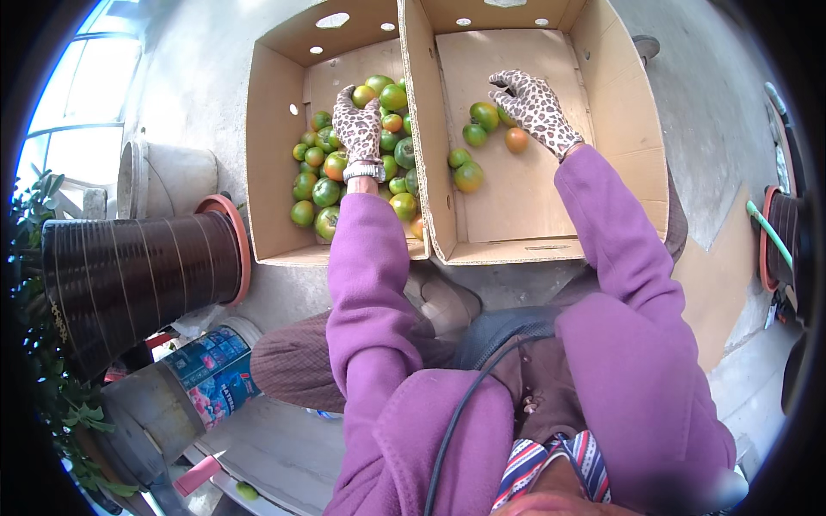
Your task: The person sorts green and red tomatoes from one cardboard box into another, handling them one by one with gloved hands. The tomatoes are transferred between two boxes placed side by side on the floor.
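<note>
My left hand (pixel 357 129), in a leopard-print glove, reaches into the left cardboard box (pixel 274 161). Its thumb and fingers lie around a yellow-orange and green tomato (pixel 364 95). Many green and reddish tomatoes (pixel 326 192) lie around and below that hand. Over the right cardboard box (pixel 626 148), my right hand (pixel 532 106), gloved alike, has its thumb and fingers apart with nothing seen between them. Just beside it are a green tomato (pixel 484 116) and an orange tomato (pixel 516 140). Another tomato (pixel 506 117) is partly hidden by the right hand.
The boxes stand side by side on a concrete floor (pixel 697 84), their inner walls touching. At left are a white bucket (pixel 174 180), a dark ribbed pot (pixel 142 277) with a reddish rim, and a printed bucket (pixel 213 374). A dark cable (pixel 461 413) hangs across my front.
</note>
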The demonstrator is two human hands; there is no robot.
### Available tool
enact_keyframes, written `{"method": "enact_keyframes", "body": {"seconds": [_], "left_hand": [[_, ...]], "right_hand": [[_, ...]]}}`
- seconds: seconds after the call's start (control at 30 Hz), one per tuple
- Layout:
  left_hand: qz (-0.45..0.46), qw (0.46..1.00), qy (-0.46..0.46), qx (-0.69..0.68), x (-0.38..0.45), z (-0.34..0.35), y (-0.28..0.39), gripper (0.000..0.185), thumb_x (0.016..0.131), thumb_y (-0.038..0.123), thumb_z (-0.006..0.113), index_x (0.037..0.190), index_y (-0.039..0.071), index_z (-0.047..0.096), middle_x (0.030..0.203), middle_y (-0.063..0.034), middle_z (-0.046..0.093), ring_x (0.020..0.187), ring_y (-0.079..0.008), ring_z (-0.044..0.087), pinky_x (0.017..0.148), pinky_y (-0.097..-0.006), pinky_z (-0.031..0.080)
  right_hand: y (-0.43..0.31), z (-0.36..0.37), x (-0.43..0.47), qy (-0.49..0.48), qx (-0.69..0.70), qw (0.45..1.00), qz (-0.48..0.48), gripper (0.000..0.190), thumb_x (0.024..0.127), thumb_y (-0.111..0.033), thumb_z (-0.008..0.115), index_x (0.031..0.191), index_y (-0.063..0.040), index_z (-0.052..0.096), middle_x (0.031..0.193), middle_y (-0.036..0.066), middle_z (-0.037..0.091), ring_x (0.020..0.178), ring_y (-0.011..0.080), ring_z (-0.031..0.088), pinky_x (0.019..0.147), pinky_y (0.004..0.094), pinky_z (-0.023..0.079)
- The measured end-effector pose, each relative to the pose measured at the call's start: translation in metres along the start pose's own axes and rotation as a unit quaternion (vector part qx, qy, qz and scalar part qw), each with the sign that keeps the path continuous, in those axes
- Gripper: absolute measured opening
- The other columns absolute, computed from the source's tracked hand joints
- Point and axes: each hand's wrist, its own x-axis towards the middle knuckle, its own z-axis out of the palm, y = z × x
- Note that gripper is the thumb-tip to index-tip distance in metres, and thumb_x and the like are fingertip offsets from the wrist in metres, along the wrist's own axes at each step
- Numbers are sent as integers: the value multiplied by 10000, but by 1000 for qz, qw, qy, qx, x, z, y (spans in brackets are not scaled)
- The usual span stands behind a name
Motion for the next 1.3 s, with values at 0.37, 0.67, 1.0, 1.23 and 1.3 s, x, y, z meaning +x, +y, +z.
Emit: {"method": "enact_keyframes", "body": {"seconds": [0.37, 0.67, 1.0, 1.23, 1.3], "left_hand": [[13, 869, -311, -384, -40, -43, 95, 543, 883, 197, 663, 1335, -26, 460, 1045, -145, 638, 850, -164, 642, 685, -261, 540], [-20, 890, -129, -436, -16, -60, 72, 402, 945, 180, 582, 1273, -37, 496, 1010, -180, 668, 821, -209, 678, 665, -266, 549], [-164, 883, -213, 385, -1, -56, -39, 486, 697, 364, 743, 1088, 85, 671, 1106, -159, 661, 1057, -291, 627, 907, -393, 501], [-179, 870, -226, 399, -8, -49, -43, 474, 703, 339, 725, 1115, 111, 663, 1178, -124, 643, 1120, -293, 602, 921, -444, 478], [-170, 880, -211, 391, -6, -46, -50, 458, 723, 356, 687, 1100, 95, 668, 1152, -149, 649, 1102, -304, 611, 903, -451, 485]], "right_hand": [[-76, -17, -24, 23, 208, 955, -209, 615, 782, -183, 751, 1344, -162, 502, 1339, 50, 525, 1125, 192, 563, 939, 330, 476], [-54, -25, -22, -64, -4, 996, -58, 555, 758, -251, 739, 1270, -149, 547, 1195, 81, 601, 1068, 235, 600, 904, 352, 488], [-6, 28, -36, -283, -232, 930, 26, 406, 749, -167, 693, 1126, -50, 596, 1084, 164, 633, 1029, 307, 620, 873, 419, 504], [9, 53, -40, -166, -80, 982, -42, 437, 777, -94, 672, 1193, -19, 559, 1108, 194, 613, 1054, 345, 593, 928, 420, 473], [13, 52, -37, -205, -94, 974, -34, 441, 777, -72, 665, 1201, -19, 555, 1125, 201, 608, 1071, 341, 586, 943, 419, 463]]}}
